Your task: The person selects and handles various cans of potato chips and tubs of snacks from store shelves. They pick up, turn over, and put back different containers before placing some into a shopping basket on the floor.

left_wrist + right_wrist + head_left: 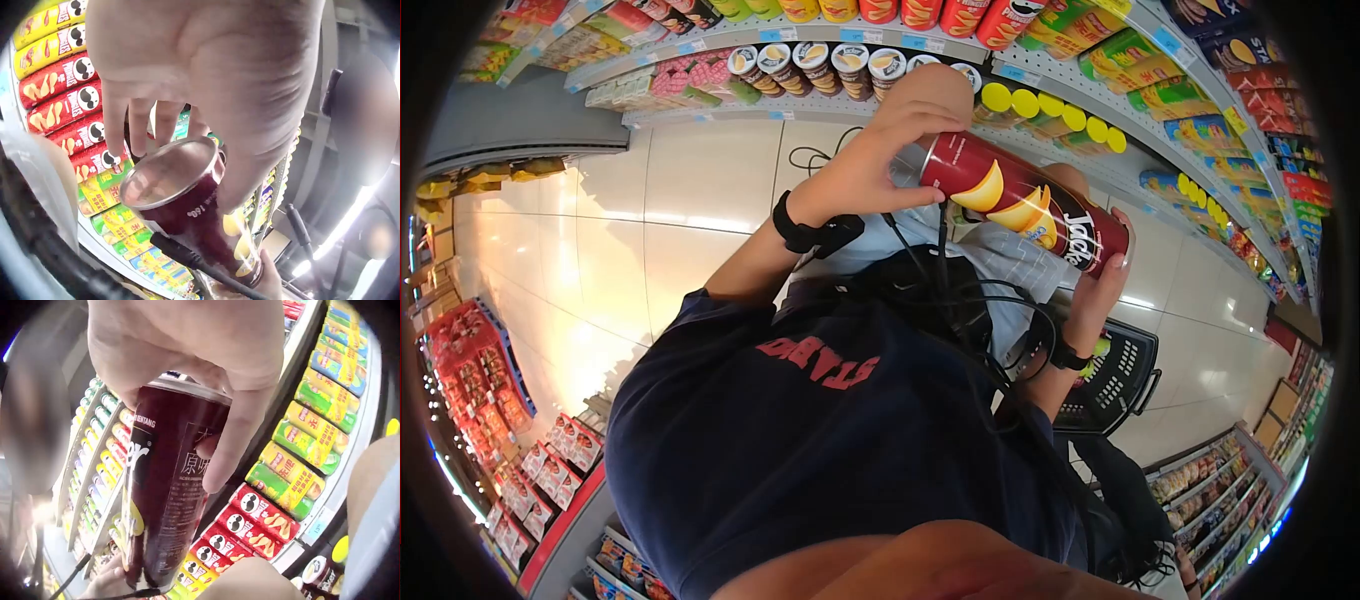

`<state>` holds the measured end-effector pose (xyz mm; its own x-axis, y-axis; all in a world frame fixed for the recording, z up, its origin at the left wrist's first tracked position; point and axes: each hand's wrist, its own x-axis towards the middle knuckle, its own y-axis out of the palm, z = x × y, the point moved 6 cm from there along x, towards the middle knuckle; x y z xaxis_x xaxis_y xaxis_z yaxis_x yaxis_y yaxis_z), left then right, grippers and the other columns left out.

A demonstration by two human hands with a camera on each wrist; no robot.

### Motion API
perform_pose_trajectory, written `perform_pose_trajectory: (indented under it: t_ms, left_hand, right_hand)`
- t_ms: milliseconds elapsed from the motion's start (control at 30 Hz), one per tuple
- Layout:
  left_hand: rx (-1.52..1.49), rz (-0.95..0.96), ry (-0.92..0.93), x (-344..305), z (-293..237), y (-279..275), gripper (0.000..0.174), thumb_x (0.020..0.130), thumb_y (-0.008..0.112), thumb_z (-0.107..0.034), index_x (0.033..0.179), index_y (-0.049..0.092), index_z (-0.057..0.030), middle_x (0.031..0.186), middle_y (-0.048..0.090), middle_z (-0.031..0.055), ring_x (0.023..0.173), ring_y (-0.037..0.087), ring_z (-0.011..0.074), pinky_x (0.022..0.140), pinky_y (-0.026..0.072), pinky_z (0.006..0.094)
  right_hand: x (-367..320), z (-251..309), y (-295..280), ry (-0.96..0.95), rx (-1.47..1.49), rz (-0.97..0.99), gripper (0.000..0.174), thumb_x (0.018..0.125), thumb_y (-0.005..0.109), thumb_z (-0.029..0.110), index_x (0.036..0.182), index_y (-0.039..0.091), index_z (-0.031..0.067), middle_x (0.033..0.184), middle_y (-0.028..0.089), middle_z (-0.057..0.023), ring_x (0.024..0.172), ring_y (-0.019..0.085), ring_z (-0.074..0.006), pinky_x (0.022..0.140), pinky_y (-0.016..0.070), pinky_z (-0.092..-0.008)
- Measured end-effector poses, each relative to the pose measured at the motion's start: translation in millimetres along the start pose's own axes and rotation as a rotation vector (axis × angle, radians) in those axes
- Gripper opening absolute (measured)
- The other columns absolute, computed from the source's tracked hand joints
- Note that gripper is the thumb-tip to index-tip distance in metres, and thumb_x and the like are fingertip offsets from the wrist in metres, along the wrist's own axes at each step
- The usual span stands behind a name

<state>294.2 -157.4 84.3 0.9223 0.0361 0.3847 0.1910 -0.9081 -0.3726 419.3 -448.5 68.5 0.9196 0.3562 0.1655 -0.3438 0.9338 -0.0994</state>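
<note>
A dark red chip can (1000,185) with pictures of potato chips lies tilted across the space before my chest. My left hand (865,170) grips its metal-bottomed end between thumb and fingers. At the lidded end, my right hand (1103,290) holds the can, its fingers curled round the edge. The left wrist view shows the bare metal base (172,172) facing the left palm. Small print on the can's back label (181,481) faces the right wrist view.
Shelves of chip cans (850,70) curve ahead, with yellow-lidded cans (1055,110) on the right. A black shopping basket (1140,365) stands on the tiled floor (710,190) by my right arm. Black cables (945,265) hang across my front. Red display boxes (485,370) stand at left.
</note>
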Motion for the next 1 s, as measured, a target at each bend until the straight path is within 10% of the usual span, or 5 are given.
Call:
perform_pose_trajectory:
  t_ms: [167, 567, 733, 1000]
  left_hand:
    - [0.24, -0.054, 0.106, 0.4, -10.4, -10.3, 0.066, 0.067, 0.081, -0.016, 0.127, 0.056, -0.0062, 0.131, 0.054, 0.0109, 0.126, 0.047, 0.0331, 0.105, 0.037, 0.0435]
    - [0.462, -0.197, 0.109, 11.5, -32.3, -11.8, 0.082, 0.054, 0.085, -0.024, 0.13, 0.056, -0.0168, 0.129, 0.056, 0.0008, 0.116, 0.049, 0.0262, 0.096, 0.0329, 0.0403]
    - [0.21, -0.276, -0.013, -8.5, 24.7, -38.1, 0.074, 0.057, 0.085, -0.024, 0.123, 0.056, -0.0091, 0.113, 0.061, 0.0076, 0.11, 0.054, 0.0248, 0.093, 0.0391, 0.0409]
    - [0.041, -0.67, -0.378, -126.5, 198.1, -115.5, 0.06, 0.069, 0.083, -0.001, 0.12, 0.052, 0.0043, 0.113, 0.063, 0.0109, 0.1, 0.063, 0.0158, 0.088, 0.053, 0.0299]
  right_hand:
    - [15.8, 53.6, 29.0, -0.3, -0.378, 0.144, 0.077, 0.085, 0.065, 0.052, 0.134, 0.042, -0.0024, 0.131, 0.047, -0.0159, 0.115, 0.052, -0.0255, 0.099, 0.0419, -0.0371]
    - [33.6, 86.2, 127.0, -0.284, -0.529, 0.492, 0.09, 0.067, 0.087, 0.026, 0.138, 0.037, 0.0038, 0.131, 0.048, -0.0141, 0.116, 0.054, -0.0257, 0.093, 0.0478, -0.0379]
    - [30.5, 86.1, 111.8, -0.154, -0.259, 0.54, 0.094, 0.073, 0.081, 0.032, 0.145, 0.031, 0.0009, 0.13, 0.053, -0.0179, 0.112, 0.059, -0.027, 0.097, 0.0464, -0.0378]
    - [24.1, 50.5, 4.2, -0.007, -0.28, 0.187, 0.044, 0.099, 0.051, 0.02, 0.134, 0.043, -0.0049, 0.12, 0.058, -0.0216, 0.097, 0.065, -0.0249, 0.087, 0.0533, -0.0369]
